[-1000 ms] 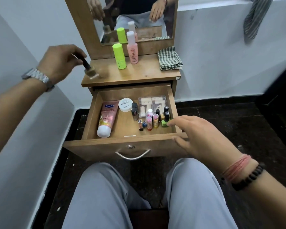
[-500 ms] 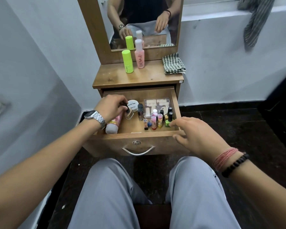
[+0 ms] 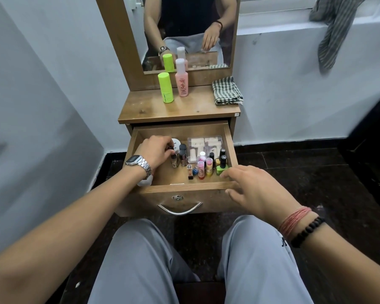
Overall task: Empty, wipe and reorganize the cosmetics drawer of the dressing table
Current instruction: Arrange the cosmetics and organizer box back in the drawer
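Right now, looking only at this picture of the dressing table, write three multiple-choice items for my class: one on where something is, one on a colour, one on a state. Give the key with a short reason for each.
1. Where does the folded checked cloth lie?
A. In the drawer
B. On the tabletop's right side
C. On the floor

2. What colour is the capped bottle left of the pink bottle?
A. Bright green
B. Blue
C. Black

3. What state is the drawer in?
A. Shut
B. Pulled open, cosmetics inside
C. Taken out and emptied

Key:
1 B: the cloth sits on the tabletop near the mirror's right edge.
2 A: its body and cap are bright green.
3 B: the drawer stands out with small bottles inside, the left hand reaching among them and the right hand at its front edge.
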